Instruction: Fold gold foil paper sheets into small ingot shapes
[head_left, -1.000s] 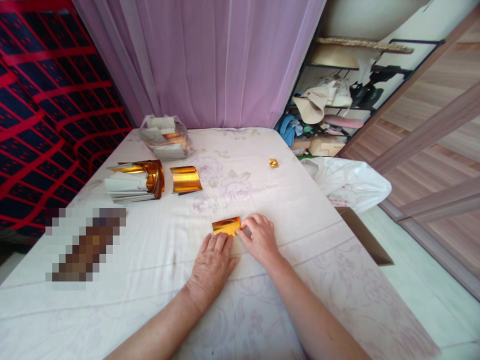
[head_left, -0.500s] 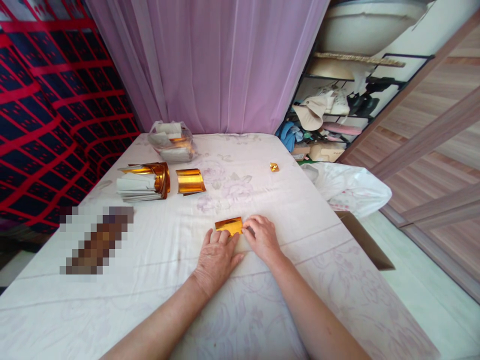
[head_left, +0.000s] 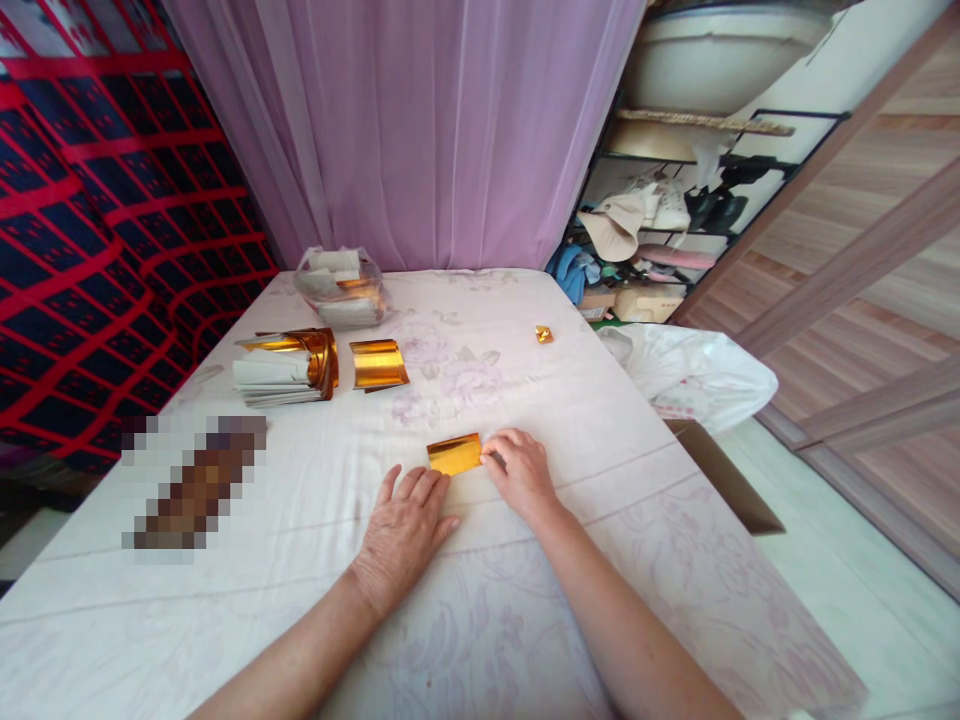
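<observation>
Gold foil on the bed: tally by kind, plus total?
Flat sheet at the right hand, left hand beside it: 1
Loose curled sheet: 1
Stack of sheets: 1
Bag of sheets: 1
Small folded piece: 1
Total: 5

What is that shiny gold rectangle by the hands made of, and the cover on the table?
The small gold rectangle looks like thin metallic foil paper: mirror-bright and creased flat. The pale flowered table cover seems to be soft cloth or plastic sheeting; its shallow wrinkles and matte surface leave that open.
</observation>
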